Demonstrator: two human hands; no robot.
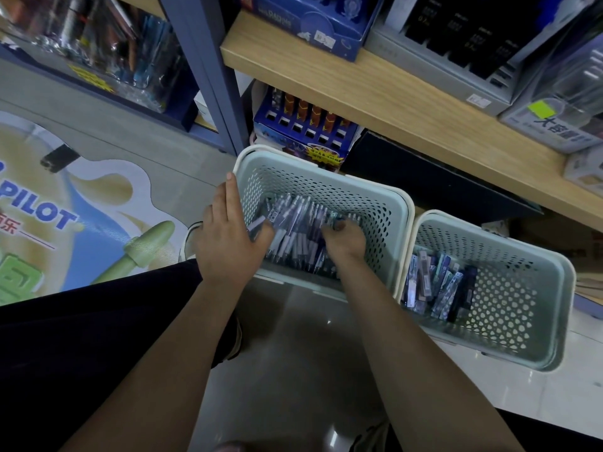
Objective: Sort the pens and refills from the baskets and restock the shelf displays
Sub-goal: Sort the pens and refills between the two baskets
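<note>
Both hands are dug into the left basket (396,203) on the floor under the wooden shelf (375,102). The pens (295,236) are heaped in it, and the refills (437,285) are piled in the right basket (554,353). A few pens are pinched by the left hand (228,236), index finger laid along the rim. The right hand (344,238) is curled into the pile — whether anything is gripped can't be told. Loose wrapped pens could easily be dropped or mixed up if too many are grabbed at once.

left hand (228,236): fingers extended (thumb tucked) | right hand (346,239): fingers curled down | forearms extended
</note>
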